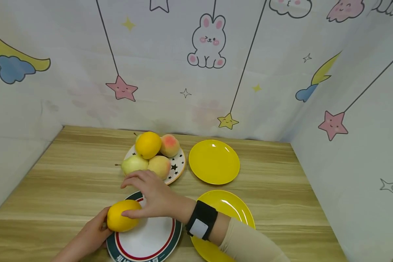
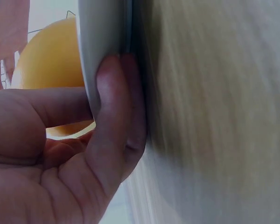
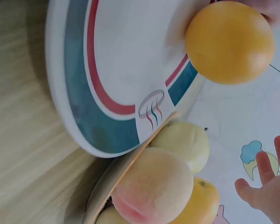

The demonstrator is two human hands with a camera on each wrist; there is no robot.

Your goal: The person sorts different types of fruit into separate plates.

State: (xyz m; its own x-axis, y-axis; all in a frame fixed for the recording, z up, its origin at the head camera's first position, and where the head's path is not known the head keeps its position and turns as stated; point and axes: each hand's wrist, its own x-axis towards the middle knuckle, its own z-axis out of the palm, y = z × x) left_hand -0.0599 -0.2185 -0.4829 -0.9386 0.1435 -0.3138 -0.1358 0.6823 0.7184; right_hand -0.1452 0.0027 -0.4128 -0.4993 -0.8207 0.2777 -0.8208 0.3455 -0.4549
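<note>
A yellow-orange orange (image 1: 122,216) sits at the left side of the white plate (image 1: 147,236) with a green and red rim. My left hand (image 1: 93,231) grips that plate's rim beside the orange. In the left wrist view its fingers (image 2: 113,102) lie under the plate, thumb on the upper side. Above the plate hovers my right hand (image 1: 155,194), fingers spread and thumb overlapping the orange in the head view. The right wrist view shows that hand (image 3: 270,191) apart from the orange (image 3: 231,42), holding nothing.
Behind stands a star-patterned plate (image 1: 181,165) with another orange (image 1: 148,145), a pear (image 1: 134,165), a peach (image 1: 159,167) and more fruit. Two yellow plates (image 1: 214,162) lie to the right, the nearer one partly under my right forearm. A printed cloth wall (image 1: 163,109) encloses the table.
</note>
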